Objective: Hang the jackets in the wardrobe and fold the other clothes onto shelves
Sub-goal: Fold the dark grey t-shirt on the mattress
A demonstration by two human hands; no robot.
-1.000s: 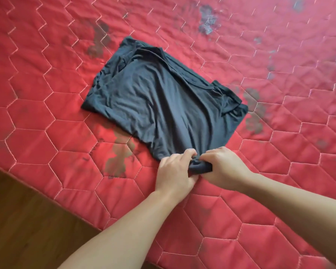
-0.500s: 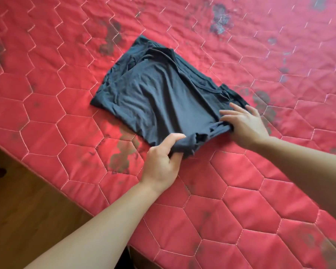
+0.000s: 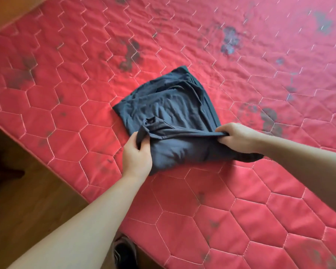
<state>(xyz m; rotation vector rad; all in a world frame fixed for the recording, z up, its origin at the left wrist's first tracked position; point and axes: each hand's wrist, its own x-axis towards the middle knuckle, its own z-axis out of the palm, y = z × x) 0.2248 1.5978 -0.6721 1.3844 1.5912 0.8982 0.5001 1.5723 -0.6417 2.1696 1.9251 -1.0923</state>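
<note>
Head view: folding step of the task, one dark grey garment on the red quilted bed. No jacket, wardrobe or shelf in frame, so hanging and shelving look not yet reached for this piece.

Left hand has fingers and thumb curled round the near-left corner of the garment, bunching cloth in a pinch. Right hand clamps the near-right end of the same lifted edge, fingers curled over it. Between the two hands the near edge is pulled into a taut raised ridge; the flap sits doubled over the lower layer. A dark bit of cloth pokes out under the right wrist.

Garment lies near the bed's left edge, nearer that edge than the far side, its far part flat but wrinkled, reaching away from the hands. The near part is lifted off the bed.

Next move, as a guess: carry the held edge forward over the far part, lay it square, smooth the wrinkles. Soft knit, likely to slump and skew if the hands move unevenly.

Wooden floor left of the bed; a dark shoe at bottom.
</note>
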